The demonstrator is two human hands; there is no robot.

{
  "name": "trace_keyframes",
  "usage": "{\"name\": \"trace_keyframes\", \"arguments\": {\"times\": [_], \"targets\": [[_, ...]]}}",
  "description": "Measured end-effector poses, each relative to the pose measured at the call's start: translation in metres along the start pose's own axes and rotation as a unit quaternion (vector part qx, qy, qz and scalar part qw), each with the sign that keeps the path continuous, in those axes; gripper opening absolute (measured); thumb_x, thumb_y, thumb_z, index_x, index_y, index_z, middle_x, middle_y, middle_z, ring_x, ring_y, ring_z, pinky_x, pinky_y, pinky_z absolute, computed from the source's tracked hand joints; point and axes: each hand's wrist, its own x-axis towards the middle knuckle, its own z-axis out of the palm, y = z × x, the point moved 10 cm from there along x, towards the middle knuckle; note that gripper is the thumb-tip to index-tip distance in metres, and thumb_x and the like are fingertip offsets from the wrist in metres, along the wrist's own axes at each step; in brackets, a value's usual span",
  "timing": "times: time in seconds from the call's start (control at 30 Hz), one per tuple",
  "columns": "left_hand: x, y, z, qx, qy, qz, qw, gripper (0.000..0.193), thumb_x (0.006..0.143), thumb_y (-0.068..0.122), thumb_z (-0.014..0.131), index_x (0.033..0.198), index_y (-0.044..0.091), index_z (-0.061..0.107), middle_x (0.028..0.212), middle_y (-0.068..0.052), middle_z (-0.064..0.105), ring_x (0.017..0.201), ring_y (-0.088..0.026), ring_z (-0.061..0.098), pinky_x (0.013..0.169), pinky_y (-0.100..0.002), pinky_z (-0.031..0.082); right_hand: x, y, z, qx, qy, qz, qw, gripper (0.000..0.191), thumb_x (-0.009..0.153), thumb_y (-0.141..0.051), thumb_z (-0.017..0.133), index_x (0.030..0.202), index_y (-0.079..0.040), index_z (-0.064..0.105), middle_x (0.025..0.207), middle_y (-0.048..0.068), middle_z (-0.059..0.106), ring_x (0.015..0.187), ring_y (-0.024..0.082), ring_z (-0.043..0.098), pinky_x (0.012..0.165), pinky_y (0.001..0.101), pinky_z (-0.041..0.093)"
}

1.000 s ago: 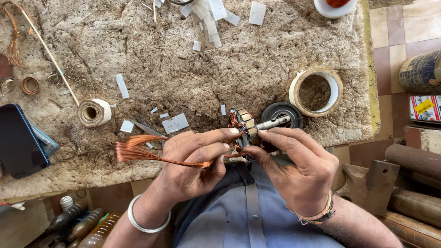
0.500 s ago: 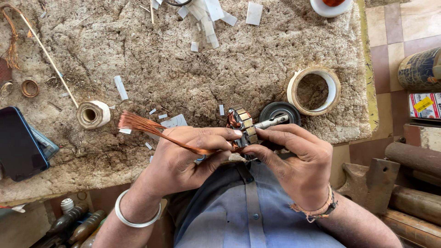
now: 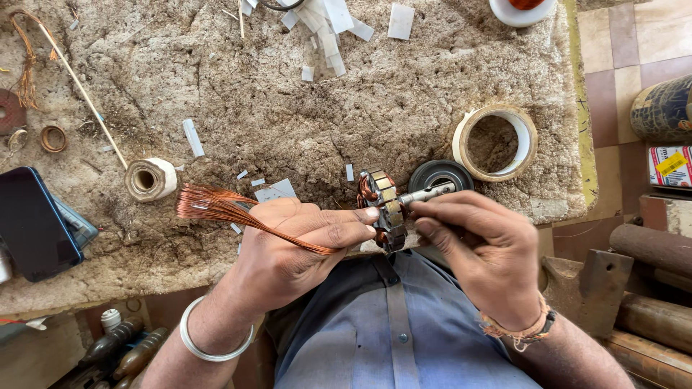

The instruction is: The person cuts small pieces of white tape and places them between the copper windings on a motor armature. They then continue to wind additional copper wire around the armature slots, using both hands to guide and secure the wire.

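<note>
The left hand (image 3: 299, 241) is closed on a bundle of copper wires (image 3: 223, 209), and the right hand (image 3: 472, 248) is closed on the shaft of a small motor armature (image 3: 382, 205), which is held between both hands just above the near table edge.

The armature's slotted core is pinched by the left fingertips, while the wire bundle is passed under the left fingers and fanned out to the left over the table (image 3: 288, 108). A black ring (image 3: 440, 173) is seen just behind the armature, and a wide roll of tape (image 3: 496, 142) is set near it to the right. A small tape roll (image 3: 150, 179) is placed left of the wire ends, a dark phone (image 3: 32, 223) lies at the left edge, and white paper strips (image 3: 328, 29) are scattered at the far side.
</note>
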Motion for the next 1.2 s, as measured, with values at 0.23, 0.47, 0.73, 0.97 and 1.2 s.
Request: {"name": "trace_keyframes", "arguments": {"times": [0.23, 0.47, 0.73, 0.97, 1.2], "targets": [[0.004, 0.012, 0.003, 0.064, -0.023, 0.023, 0.997, 0.023, 0.085, 0.012, 0.078, 0.108, 0.013, 0.074, 0.113, -0.003, 0.078, 0.068, -0.017, 0.069, 0.057, -0.034, 0.048, -0.004, -0.069, -0.012, -0.119, 0.034, -0.162, 0.979, 0.025, 0.087, -0.004, 0.085, 0.110, -0.005, 0.076, 0.105, 0.009, 0.073, 0.085, 0.012, 0.074, 0.076, 0.0224, 0.062], [0.005, 0.018, 0.006, 0.092, -0.045, 0.039, 0.994, 0.027, 0.082, 0.018, 0.077, 0.105, 0.006, 0.069, 0.093, -0.002, 0.072, 0.068, -0.021, 0.067, 0.057, -0.038, 0.047, -0.002, -0.109, 0.041, -0.105, -0.085, -0.285, 0.949, 0.044, 0.081, -0.009, 0.090, 0.121, -0.002, 0.073, 0.111, 0.013, 0.068, 0.097, 0.025, 0.071, 0.083, 0.0339, 0.060], [0.006, 0.022, 0.003, 0.124, -0.035, 0.051, 0.990, 0.021, 0.086, 0.008, 0.070, 0.105, 0.002, 0.069, 0.118, -0.010, 0.076, 0.071, -0.018, 0.067, 0.057, -0.036, 0.045, -0.010, -0.119, 0.038, -0.148, -0.055, -0.344, 0.926, 0.036, 0.080, 0.001, 0.085, 0.114, 0.000, 0.074, 0.109, 0.013, 0.069, 0.095, 0.028, 0.072, 0.085, 0.0367, 0.062], [0.012, 0.033, 0.013, 0.157, -0.078, 0.081, 0.981, 0.025, 0.084, 0.011, 0.072, 0.107, 0.003, 0.073, 0.118, -0.010, 0.077, 0.068, -0.015, 0.066, 0.054, -0.033, 0.044, -0.020, -0.110, 0.024, -0.135, -0.035, -0.347, 0.927, 0.030, 0.079, 0.001, 0.086, 0.106, 0.001, 0.073, 0.108, 0.013, 0.071, 0.095, 0.027, 0.075, 0.083, 0.0350, 0.063], [0.011, 0.035, 0.000, 0.118, -0.043, 0.067, 0.990, 0.032, 0.086, 0.021, 0.075, 0.114, 0.005, 0.075, 0.111, -0.007, 0.077, 0.076, -0.017, 0.070, 0.057, -0.035, 0.048, -0.020, -0.076, 0.006, -0.069, 0.031, -0.226, 0.971, 0.019, 0.082, 0.002, 0.081, 0.098, 0.001, 0.071, 0.101, 0.012, 0.075, 0.090, 0.020, 0.078, 0.081, 0.0307, 0.064]]}}
